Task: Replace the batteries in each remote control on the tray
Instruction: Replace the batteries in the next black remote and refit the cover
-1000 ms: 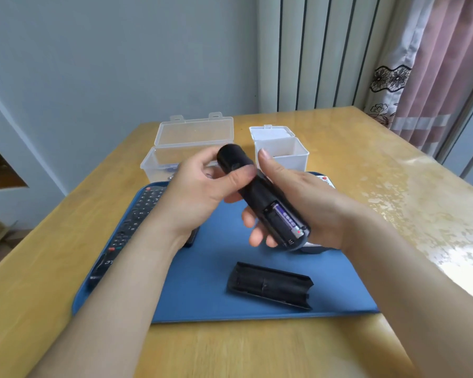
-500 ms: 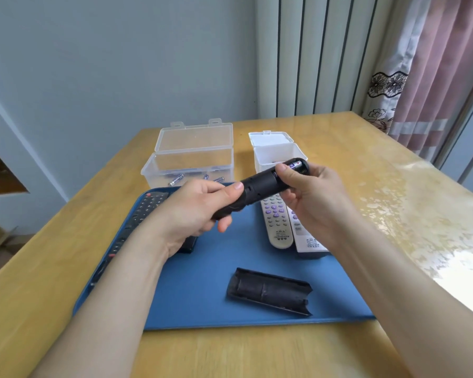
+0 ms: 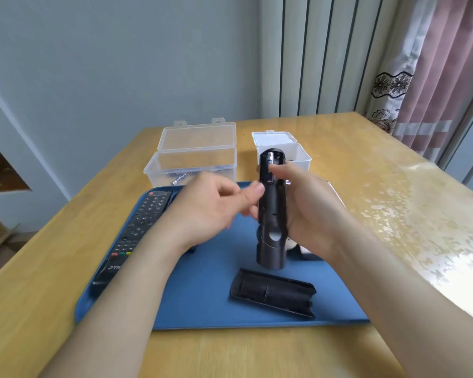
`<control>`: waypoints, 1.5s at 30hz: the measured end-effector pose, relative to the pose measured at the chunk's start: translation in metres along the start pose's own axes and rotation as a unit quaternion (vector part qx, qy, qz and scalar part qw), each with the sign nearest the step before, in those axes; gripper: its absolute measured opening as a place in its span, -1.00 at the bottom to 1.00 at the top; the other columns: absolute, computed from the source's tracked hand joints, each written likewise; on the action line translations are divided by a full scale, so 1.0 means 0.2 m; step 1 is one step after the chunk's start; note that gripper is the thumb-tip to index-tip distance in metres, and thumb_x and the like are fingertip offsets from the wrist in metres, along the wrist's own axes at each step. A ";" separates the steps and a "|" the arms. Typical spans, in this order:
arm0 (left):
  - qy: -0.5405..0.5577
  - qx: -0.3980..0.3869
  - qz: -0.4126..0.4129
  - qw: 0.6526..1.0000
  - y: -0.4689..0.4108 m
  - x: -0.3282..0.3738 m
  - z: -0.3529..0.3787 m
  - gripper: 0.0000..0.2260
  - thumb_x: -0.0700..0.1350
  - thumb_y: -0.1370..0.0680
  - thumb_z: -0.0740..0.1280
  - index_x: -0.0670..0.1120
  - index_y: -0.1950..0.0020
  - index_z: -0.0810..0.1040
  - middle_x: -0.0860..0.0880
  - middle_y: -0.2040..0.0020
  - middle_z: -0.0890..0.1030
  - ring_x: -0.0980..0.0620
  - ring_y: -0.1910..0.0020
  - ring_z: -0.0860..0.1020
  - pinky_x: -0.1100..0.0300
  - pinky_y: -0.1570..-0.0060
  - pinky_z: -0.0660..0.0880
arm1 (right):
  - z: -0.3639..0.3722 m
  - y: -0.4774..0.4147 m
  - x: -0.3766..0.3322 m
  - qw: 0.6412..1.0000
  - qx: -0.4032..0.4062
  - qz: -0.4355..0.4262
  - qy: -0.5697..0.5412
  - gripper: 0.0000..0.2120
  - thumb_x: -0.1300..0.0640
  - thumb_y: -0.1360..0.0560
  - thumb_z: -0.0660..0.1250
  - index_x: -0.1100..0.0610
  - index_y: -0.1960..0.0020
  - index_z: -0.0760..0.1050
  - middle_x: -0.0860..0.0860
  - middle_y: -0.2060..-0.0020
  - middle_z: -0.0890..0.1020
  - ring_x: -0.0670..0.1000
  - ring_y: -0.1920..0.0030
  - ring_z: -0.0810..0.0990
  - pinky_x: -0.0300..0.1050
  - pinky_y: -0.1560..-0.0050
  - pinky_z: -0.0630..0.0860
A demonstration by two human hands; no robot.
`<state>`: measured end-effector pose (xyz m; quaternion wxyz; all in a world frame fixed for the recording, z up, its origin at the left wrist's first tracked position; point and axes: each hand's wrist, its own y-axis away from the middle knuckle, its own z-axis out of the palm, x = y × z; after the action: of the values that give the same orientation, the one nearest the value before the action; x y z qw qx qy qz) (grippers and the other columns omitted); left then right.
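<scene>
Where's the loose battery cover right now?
In the head view, the battery cover lies on the blue tray near its front edge, right of centre, below the black remote held in the right hand.

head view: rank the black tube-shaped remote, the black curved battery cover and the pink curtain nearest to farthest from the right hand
1. Black tube-shaped remote, gripped in the right hand.
2. Black curved battery cover, on the blue tray below.
3. Pink curtain, far right, beyond the table.
</scene>
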<state>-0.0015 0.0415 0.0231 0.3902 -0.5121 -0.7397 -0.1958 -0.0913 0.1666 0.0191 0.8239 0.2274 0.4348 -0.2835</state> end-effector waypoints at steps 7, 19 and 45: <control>0.196 0.087 0.150 0.965 -0.01 0.03 0.05 -0.69 -0.28 -0.49 0.43 -0.05 -0.20 0.59 -0.12 0.35 0.38 0.02 0.50 0.49 0.23 0.34 0.46 | 0.04 0.02 0.01 0.994 -0.032 0.000 0.100 -0.73 0.00 -0.57 0.17 0.19 0.03 0.53 0.08 0.34 0.57 0.03 0.38 0.54 -0.09 0.25 0.45; 0.085 0.153 0.205 0.963 0.00 0.04 0.10 -0.57 -0.20 -0.34 0.54 0.06 -0.17 0.62 0.15 0.41 0.35 0.19 0.44 0.34 0.32 0.29 0.33 | 0.04 0.02 0.03 0.985 0.026 -0.027 0.170 -0.75 0.01 -0.38 0.17 0.07 0.42 0.45 0.04 0.38 0.54 0.04 0.31 0.49 0.00 0.11 0.32; 0.556 0.071 -0.107 0.821 -0.05 -0.01 0.09 -0.78 -0.14 -0.65 0.12 -0.12 0.04 0.55 0.04 0.45 0.25 0.16 0.60 0.11 0.34 0.62 -0.02 | -0.02 -0.06 0.08 0.999 0.039 -0.027 0.005 -0.83 0.31 -0.62 0.18 0.27 -0.10 0.53 0.20 0.10 0.58 0.15 0.21 0.67 0.05 0.05 0.65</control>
<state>-0.0170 0.0488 0.0126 0.7473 -0.2044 -0.4589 -0.4349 -0.0945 0.1574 0.0024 0.8043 0.2484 0.4335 -0.3215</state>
